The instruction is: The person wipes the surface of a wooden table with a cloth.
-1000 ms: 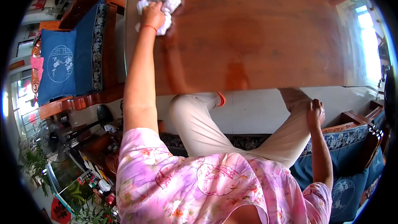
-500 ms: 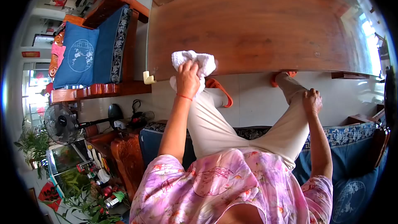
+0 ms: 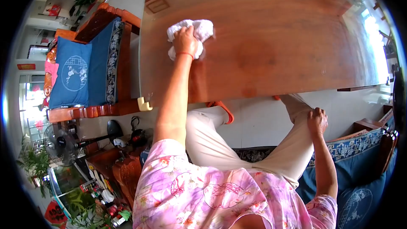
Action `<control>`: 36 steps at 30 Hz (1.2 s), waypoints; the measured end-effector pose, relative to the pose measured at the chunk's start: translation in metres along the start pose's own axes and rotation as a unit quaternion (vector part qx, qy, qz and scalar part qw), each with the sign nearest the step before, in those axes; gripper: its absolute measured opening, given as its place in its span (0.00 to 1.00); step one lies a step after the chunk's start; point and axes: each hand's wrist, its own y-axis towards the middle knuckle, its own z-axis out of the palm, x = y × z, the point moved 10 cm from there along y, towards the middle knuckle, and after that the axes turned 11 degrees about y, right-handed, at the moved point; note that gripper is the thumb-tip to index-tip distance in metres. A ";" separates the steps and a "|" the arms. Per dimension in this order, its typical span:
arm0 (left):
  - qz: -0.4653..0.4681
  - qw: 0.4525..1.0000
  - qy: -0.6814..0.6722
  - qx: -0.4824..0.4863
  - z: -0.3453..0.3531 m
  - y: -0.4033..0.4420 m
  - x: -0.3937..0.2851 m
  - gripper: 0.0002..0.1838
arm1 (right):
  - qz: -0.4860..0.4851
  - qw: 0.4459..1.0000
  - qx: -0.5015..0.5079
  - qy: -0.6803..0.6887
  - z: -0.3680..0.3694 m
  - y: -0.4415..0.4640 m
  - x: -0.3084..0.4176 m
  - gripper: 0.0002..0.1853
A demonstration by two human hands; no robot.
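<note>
A bunched white cloth (image 3: 202,29) lies on the glass-topped wooden table (image 3: 263,46), towards its left side. My left hand (image 3: 185,42) presses down on it, fingers closed over the fabric; a red string circles that wrist. My left arm is stretched forward over the table's near edge. On the right knee of my beige trousers (image 3: 292,138) rests my right hand (image 3: 318,121), holding nothing, with its fingers draped over the knee. The cloth's underside is hidden.
A cream corner guard (image 3: 144,104) covers the table's near left corner. Left of the table stands a wooden armchair with blue cushions (image 3: 76,74). A black fan (image 3: 61,144) and a fish tank (image 3: 68,180) are at lower left. Behind me is a blue-covered sofa (image 3: 356,165).
My left hand has carried the cloth forward from the table's near edge, farther onto the tabletop. My right hand stays on the knee. The whole view has shifted slightly.
</note>
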 end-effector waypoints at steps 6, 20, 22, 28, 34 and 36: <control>-0.072 0.988 0.045 0.128 0.070 0.103 0.027 0.17 | -0.009 1.000 -0.005 0.006 -0.003 0.008 -0.003 0.14; 0.133 0.966 0.042 0.220 0.115 0.164 0.022 0.27 | -0.005 1.000 0.006 0.012 -0.004 0.016 0.002 0.15; 0.144 0.972 -0.003 0.187 0.097 0.133 0.010 0.24 | 0.001 1.000 0.014 0.001 -0.004 0.014 0.005 0.16; 0.195 0.979 -0.051 0.011 0.007 0.013 -0.039 0.13 | 0.014 1.000 0.020 -0.011 0.000 0.010 0.001 0.19; 0.163 0.984 -0.072 -0.001 -0.058 -0.113 -0.058 0.14 | 0.021 1.000 0.009 -0.005 0.000 -0.002 0.000 0.21; 0.147 0.982 -0.104 0.051 -0.084 -0.146 -0.063 0.19 | 0.019 1.000 -0.004 0.006 -0.003 -0.007 -0.002 0.21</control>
